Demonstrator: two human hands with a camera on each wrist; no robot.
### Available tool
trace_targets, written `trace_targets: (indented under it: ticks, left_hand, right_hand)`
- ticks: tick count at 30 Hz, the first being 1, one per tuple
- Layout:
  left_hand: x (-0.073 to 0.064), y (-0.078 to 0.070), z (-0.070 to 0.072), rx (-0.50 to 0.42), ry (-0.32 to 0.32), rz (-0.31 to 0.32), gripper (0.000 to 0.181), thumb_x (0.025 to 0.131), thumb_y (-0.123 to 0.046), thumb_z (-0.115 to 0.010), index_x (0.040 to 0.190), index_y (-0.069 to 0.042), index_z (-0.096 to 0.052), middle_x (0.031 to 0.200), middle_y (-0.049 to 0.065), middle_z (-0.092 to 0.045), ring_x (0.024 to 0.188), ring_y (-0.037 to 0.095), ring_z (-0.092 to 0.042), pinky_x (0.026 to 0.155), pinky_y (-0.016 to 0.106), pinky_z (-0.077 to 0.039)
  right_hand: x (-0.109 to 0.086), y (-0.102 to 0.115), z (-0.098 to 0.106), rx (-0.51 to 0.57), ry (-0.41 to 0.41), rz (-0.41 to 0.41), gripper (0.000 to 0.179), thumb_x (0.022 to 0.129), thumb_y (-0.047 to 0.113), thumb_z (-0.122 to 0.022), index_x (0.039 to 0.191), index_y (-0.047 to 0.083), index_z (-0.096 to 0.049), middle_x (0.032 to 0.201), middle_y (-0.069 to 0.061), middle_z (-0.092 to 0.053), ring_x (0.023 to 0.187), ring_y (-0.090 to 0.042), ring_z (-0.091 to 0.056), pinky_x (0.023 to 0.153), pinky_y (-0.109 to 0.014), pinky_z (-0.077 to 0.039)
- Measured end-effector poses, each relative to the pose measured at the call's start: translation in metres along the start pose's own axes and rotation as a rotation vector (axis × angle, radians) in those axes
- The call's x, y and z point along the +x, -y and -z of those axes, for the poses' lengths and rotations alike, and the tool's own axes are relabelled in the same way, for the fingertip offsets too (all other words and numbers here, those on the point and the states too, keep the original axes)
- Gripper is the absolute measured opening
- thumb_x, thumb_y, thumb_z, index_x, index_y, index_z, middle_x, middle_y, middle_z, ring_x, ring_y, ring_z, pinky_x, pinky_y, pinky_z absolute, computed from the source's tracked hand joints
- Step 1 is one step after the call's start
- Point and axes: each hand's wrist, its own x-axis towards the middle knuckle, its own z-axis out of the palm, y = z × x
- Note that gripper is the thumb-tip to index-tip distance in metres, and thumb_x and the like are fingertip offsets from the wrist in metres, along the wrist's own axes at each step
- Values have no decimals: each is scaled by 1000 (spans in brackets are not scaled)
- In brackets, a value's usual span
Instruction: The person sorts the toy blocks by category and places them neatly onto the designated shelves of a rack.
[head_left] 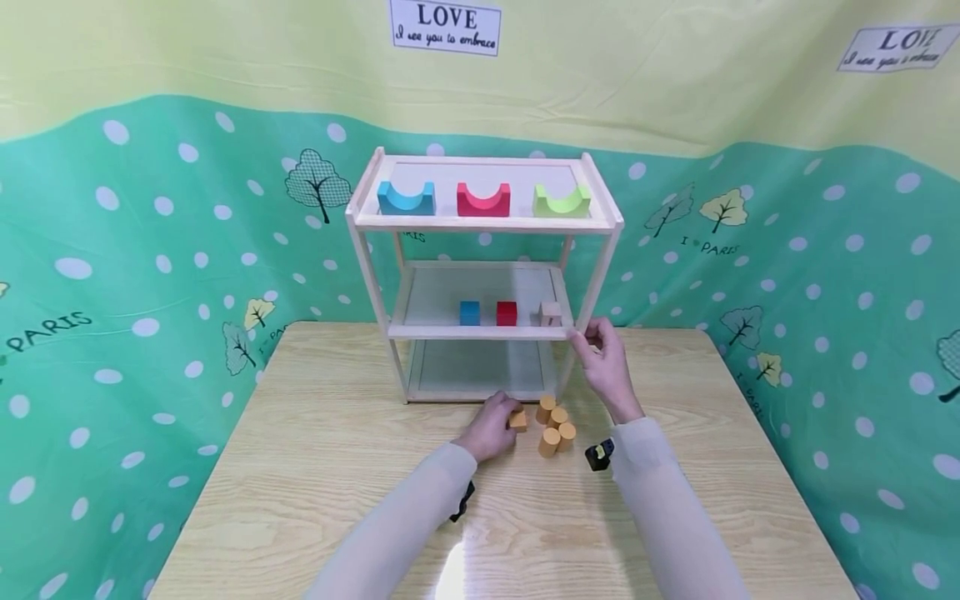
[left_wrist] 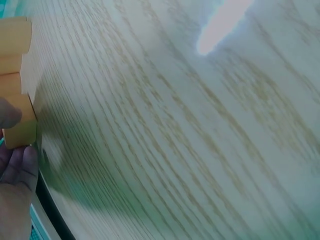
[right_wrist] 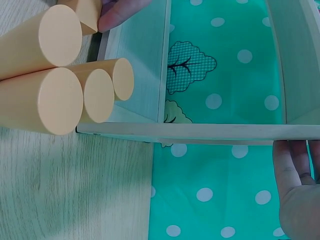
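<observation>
My left hand [head_left: 491, 427] pinches a small orange wooden block [head_left: 518, 422] low over the table, in front of the shelf's foot. In the left wrist view the thumb and fingers lie on either side of this block [left_wrist: 22, 127]. Close to its right stand several orange cylinders [head_left: 550, 442], upright and grouped together. My right hand [head_left: 609, 367] holds the front right post of a white wooden shelf rack [head_left: 480, 332] at the middle shelf's height. Its fingers meet the post [right_wrist: 215, 131] in the right wrist view; the thumb is hidden there.
Blue [head_left: 407, 200], red [head_left: 483, 202] and green [head_left: 562, 202] arch blocks sit on the top shelf. The middle shelf bears a blue cube [head_left: 469, 313], a red cube [head_left: 506, 313] and a pale cube [head_left: 550, 314]. A patterned curtain [head_left: 187, 250] hangs behind the wooden table [head_left: 315, 467].
</observation>
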Motion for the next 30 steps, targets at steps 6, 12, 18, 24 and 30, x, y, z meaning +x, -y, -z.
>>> trace_targets:
  ticks: [6, 12, 18, 24, 30]
  left_hand:
    - [-4, 3, 4, -26, 14, 5, 38, 80, -3, -69, 117, -2, -62, 106, 8, -55, 95, 16, -54, 86, 28, -48]
    - [-9, 8, 6, -31, 10, -8, 35, 81, -3, -68, 116, -1, -62, 104, 6, -54, 94, 15, -53, 85, 26, -48]
    - [-15, 13, 14, -52, 2, -14, 38, 79, -1, -68, 117, -1, -62, 106, 6, -55, 95, 15, -54, 86, 27, -48]
    - [-25, 16, 32, -97, 11, 2, 41, 78, 0, -68, 119, -2, -62, 109, 4, -55, 99, 14, -54, 87, 27, -48]
    - [-33, 22, 52, -126, -3, 8, 40, 79, -4, -71, 118, -4, -62, 112, 3, -56, 98, 15, -54, 85, 27, -49]
  right_hand:
    - [0, 0, 0, -4, 4, -7, 22, 96, 11, -56, 107, -7, -51, 95, -16, -50, 90, -24, -50, 76, -26, -45]
    - [0, 1, 0, -4, 3, -1, 23, 96, 11, -56, 107, -8, -51, 95, -16, -50, 90, -25, -50, 76, -28, -43]
    - [1, -1, 0, -1, 0, 9, 22, 95, 11, -56, 105, -8, -51, 94, -16, -50, 90, -24, -50, 76, -27, -43]
    - [2, -1, 0, 0, 5, 9, 22, 96, 12, -57, 105, -8, -51, 94, -16, -50, 90, -24, -50, 76, -27, -43]
    - [2, -1, 0, -5, 5, 4, 23, 96, 12, -56, 106, -8, -51, 95, -17, -51, 91, -26, -50, 77, -28, -43]
